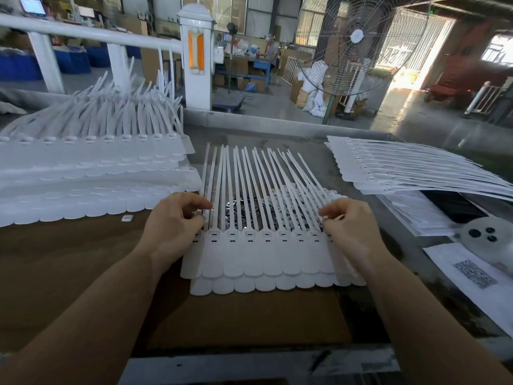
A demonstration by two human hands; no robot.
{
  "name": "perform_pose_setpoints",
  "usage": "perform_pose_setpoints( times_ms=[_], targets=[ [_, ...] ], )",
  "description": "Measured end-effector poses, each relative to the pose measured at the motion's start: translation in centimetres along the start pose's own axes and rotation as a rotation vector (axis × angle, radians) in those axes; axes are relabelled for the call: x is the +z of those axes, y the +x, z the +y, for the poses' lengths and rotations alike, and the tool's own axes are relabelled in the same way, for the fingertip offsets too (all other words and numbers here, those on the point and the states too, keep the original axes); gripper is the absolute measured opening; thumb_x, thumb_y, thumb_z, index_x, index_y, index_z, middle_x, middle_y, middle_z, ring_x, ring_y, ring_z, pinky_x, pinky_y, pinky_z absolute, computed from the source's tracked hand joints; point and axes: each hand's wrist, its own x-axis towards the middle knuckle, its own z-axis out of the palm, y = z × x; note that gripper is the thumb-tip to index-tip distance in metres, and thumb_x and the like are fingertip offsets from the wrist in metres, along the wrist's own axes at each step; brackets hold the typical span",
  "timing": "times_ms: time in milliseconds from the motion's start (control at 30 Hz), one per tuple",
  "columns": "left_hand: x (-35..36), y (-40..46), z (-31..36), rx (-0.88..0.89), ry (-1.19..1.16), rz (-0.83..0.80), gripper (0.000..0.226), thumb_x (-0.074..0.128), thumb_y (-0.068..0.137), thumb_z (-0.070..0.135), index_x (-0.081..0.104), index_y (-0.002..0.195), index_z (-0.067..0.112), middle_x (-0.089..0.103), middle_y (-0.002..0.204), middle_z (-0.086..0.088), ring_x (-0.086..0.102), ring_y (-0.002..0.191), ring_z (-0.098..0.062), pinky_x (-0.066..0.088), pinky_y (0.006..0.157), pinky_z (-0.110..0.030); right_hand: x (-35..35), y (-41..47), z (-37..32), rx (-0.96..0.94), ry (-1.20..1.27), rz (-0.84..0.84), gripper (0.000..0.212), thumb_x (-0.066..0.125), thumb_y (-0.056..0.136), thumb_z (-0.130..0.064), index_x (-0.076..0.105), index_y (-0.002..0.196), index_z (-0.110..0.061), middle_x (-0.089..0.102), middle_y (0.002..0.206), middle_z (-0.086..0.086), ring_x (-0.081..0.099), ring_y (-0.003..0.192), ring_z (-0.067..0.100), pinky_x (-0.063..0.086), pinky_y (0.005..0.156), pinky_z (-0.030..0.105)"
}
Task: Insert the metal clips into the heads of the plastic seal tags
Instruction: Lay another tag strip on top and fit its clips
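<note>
Both hands curled their fingers on the tag row's straps: left hand (173, 220) at its left end, right hand (351, 223) at its right. The tags (261, 254) lay on cardboard (236, 315), straps hiding a clip pile (244, 212). Tag stacks (83, 173) flanked them; a fan (358, 43) stood behind.

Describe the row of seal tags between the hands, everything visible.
The row of seal tags is white plastic, flat on the brown table, on a second row. Rounded flags point toward the person; heads show small slots; thin tails fan away over a heap of metal clips. The left hand and right hand curl their fingers at either end.
</note>
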Motion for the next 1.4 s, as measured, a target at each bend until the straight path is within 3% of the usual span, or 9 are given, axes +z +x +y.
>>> perform_pose_setpoints(
  times_ms=[267, 467, 800, 1033, 1133, 1233, 1400],
  targets=[
    [0.1, 0.1, 0.0, -0.011, -0.008, -0.004, 0.027, 0.057, 0.086, 0.002, 0.064, 0.092, 0.027, 0.06, 0.092, 0.003, 0.054, 0.079, -0.005, 0.037, 0.061, -0.013, 2.5, 1.2, -2.5, -0.236, -0.193, -0.075, 0.017, 0.059, 0.087, -0.012, 0.071, 0.097, -0.02, 0.056, 0.1, 0.001, 0.055, 0.088, 0.015, 0.045, 0.088, 0.031],
    [0.0, 0.3, 0.0, -0.018, -0.014, -0.01, 0.028, 0.058, 0.086, 0.003, 0.063, 0.089, 0.03, 0.06, 0.093, 0.003, 0.056, 0.081, -0.007, 0.039, 0.056, -0.01, 3.8, 1.9, -3.5, -0.232, -0.308, -0.224, 0.029, 0.054, 0.09, -0.015, 0.066, 0.114, -0.026, 0.053, 0.12, 0.006, 0.052, 0.108, 0.022, 0.042, 0.1, 0.041],
    [-0.2, 0.2, 0.1, -0.027, -0.015, -0.025, 0.028, 0.057, 0.086, 0.004, 0.062, 0.089, 0.031, 0.061, 0.092, 0.002, 0.056, 0.079, -0.008, 0.037, 0.059, -0.011, 4.2, 1.8, -3.7, -0.218, -0.285, -0.194, 0.019, 0.057, 0.089, -0.018, 0.066, 0.104, -0.026, 0.053, 0.114, 0.001, 0.055, 0.102, 0.019, 0.045, 0.096, 0.041],
    [-0.3, 0.1, 0.1, -0.033, -0.029, -0.029, 0.027, 0.059, 0.086, 0.005, 0.062, 0.09, 0.031, 0.061, 0.09, 0.002, 0.057, 0.077, -0.008, 0.039, 0.056, -0.009, 4.6, 2.1, -4.1, -0.197, -0.372, -0.231, 0.031, 0.052, 0.092, -0.019, 0.061, 0.121, -0.023, 0.049, 0.127, 0.009, 0.054, 0.108, 0.023, 0.043, 0.1, 0.043],
    [-0.3, 0.1, 0.1, -0.035, -0.033, -0.03, 0.027, 0.059, 0.087, 0.005, 0.062, 0.09, 0.031, 0.06, 0.089, 0.004, 0.057, 0.076, -0.008, 0.039, 0.055, -0.009, 4.7, 2.4, -4.1, -0.19, -0.436, -0.258, 0.034, 0.045, 0.096, -0.017, 0.056, 0.126, -0.028, 0.045, 0.13, 0.009, 0.048, 0.115, 0.025, 0.041, 0.097, 0.037],
    [-0.3, 0.1, 0.1, -0.033, -0.042, -0.027, 0.026, 0.059, 0.086, 0.004, 0.064, 0.091, 0.029, 0.06, 0.088, 0.004, 0.056, 0.075, -0.008, 0.041, 0.053, -0.007, 4.9, 2.7, -4.2, -0.183, -0.454, -0.254, 0.033, 0.043, 0.097, -0.016, 0.057, 0.123, -0.029, 0.047, 0.126, 0.009, 0.049, 0.113, 0.026, 0.04, 0.09, 0.035],
    [-0.2, 0.1, 0.0, -0.029, -0.05, -0.033, 0.027, 0.059, 0.086, 0.004, 0.063, 0.089, 0.03, 0.06, 0.088, 0.003, 0.056, 0.075, -0.008, 0.039, 0.055, -0.009, 4.9, 2.3, -4.1, -0.198, -0.349, -0.16, 0.021, 0.053, 0.094, -0.022, 0.066, 0.111, -0.022, 0.056, 0.118, 0.006, 0.056, 0.104, 0.023, 0.045, 0.095, 0.04]
  ],
)
